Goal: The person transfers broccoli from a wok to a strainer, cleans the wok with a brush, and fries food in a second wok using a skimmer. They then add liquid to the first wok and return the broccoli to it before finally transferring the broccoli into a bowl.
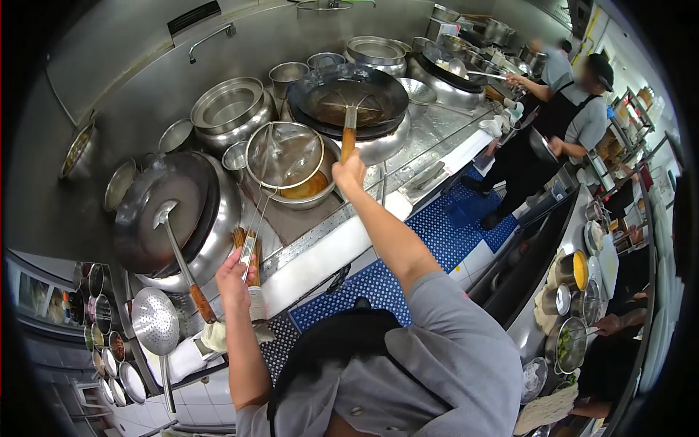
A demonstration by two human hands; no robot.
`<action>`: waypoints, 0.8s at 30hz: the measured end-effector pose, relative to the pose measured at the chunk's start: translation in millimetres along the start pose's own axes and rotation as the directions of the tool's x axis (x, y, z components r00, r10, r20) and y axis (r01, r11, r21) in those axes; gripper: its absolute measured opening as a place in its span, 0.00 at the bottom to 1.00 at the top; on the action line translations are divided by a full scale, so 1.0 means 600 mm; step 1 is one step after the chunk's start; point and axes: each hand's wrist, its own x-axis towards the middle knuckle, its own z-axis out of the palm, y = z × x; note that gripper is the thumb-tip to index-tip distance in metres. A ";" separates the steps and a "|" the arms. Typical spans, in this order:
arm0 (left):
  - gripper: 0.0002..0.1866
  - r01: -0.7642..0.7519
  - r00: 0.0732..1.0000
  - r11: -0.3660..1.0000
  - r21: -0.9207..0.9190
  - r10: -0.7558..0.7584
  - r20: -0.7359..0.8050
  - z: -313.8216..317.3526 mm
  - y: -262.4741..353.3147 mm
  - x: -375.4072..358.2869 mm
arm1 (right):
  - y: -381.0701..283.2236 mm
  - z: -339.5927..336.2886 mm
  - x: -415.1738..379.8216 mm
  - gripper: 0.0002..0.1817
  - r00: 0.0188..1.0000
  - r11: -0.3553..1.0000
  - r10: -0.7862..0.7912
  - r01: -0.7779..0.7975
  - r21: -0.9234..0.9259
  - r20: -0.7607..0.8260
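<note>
My right hand [350, 173] is closed around the wooden handle of a dark wok [309, 95], which sits over a burner and holds some brown liquid. In my left hand [234, 282] is the metal handle of a round mesh strainer [271, 169]. The strainer's mesh lies over a metal pot [325, 195] with orange-brown liquid in it, hiding part of the pot. Below the strainer, a bundle of thin brown sticks, perhaps a wok brush [239, 237], stands near my left hand. Left of that hand, a ladle [178, 247] rests in a second large wok [138, 244] of cloudy liquid.
A perforated skimmer [155, 320] lies at the lower left near a folded cloth [217, 336]. Lidded steel pots [231, 109] line the back wall under a tap [211, 40]. A co-worker [582, 116] stands at the right by another wok. A counter with bowls [572, 342] runs behind me.
</note>
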 end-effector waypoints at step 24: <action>0.27 -0.695 0.606 0.172 0.698 0.662 0.440 0.092 0.064 -0.090 | 0.199 -0.138 -0.304 0.21 0.968 0.978 -0.210 0.205 0.046 0.135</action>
